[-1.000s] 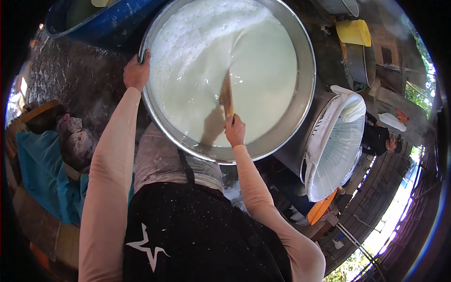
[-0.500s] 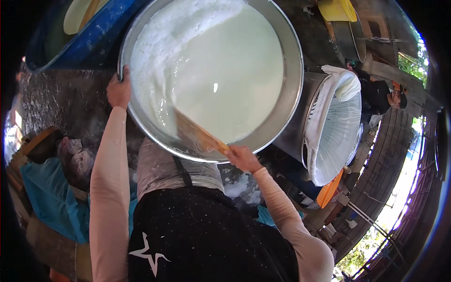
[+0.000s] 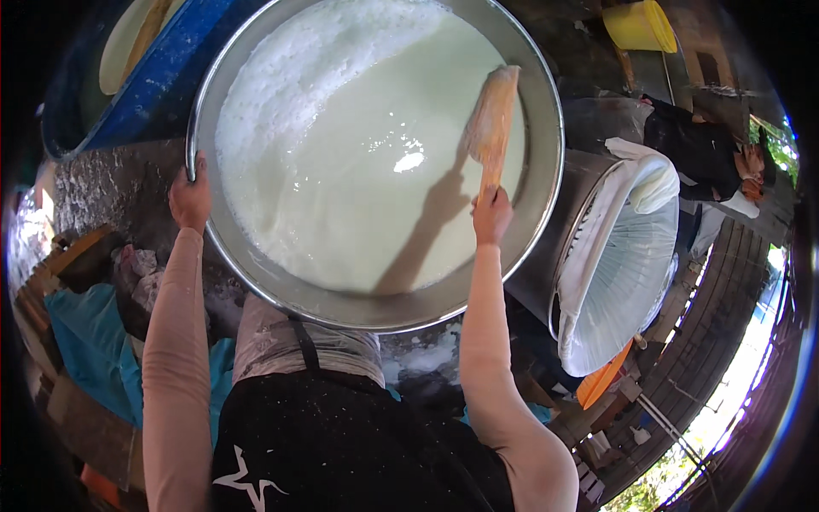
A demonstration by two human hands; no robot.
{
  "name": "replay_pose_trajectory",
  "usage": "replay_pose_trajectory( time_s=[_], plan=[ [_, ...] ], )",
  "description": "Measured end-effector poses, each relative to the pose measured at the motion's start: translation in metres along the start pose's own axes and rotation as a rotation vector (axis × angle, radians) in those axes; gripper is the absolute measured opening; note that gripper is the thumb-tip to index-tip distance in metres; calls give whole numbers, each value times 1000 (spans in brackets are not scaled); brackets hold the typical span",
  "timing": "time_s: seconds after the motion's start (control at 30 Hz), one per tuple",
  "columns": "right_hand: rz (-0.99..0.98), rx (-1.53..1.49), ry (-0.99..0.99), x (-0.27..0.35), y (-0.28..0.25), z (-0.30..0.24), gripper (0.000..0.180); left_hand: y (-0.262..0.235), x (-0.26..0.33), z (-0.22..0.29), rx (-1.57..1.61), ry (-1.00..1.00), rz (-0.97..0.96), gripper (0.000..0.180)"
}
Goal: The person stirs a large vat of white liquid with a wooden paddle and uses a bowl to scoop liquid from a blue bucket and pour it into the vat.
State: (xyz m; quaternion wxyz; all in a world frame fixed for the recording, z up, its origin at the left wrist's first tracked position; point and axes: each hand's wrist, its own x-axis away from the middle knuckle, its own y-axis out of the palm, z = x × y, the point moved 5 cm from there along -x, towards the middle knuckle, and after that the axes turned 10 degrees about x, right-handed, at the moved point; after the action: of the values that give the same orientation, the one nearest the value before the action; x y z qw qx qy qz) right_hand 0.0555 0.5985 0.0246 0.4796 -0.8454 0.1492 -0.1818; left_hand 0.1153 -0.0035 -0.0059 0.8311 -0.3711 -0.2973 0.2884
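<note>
One flat, wet-bladed wooden paddle [image 3: 496, 119] angles over milky liquid [image 3: 358, 205] in a round, shiny metal basin [image 3: 543, 162], white foam [image 3: 281, 94] frothing at upper left. The right hand [image 3: 492, 216] wraps its fingers around the handle near the basin's right side, forearm upright; the left hand [image 3: 190, 200], arm outstretched, curls its fingers at the basin's left rim.

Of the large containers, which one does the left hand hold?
The wide metal basin of whitish liquid, in the middle. The left hand holds its edge; it touches neither the blue tub nor the cloth-draped drum.
</note>
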Motion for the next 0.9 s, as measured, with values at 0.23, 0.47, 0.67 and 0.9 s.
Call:
replay_pose_trajectory(
  time_s=[0.23, 0.47, 0.67, 0.9],
  plan=[
    [-123, -89, -94, -7, 72, -20, 39, 5, 8, 21, 18, 28, -11, 54],
    [-156, 3, -246, 82, 111, -28, 42, 6, 9, 32, 93, 22, -57, 57],
    [-126, 245, -480, 168, 107, -43, 32, 19, 2, 33, 202, 108, -73, 60],
    [-259, 373, -741, 230, 95, -47, 21, 29, -19, 14, 245, 103, -355, 82]
  ],
)
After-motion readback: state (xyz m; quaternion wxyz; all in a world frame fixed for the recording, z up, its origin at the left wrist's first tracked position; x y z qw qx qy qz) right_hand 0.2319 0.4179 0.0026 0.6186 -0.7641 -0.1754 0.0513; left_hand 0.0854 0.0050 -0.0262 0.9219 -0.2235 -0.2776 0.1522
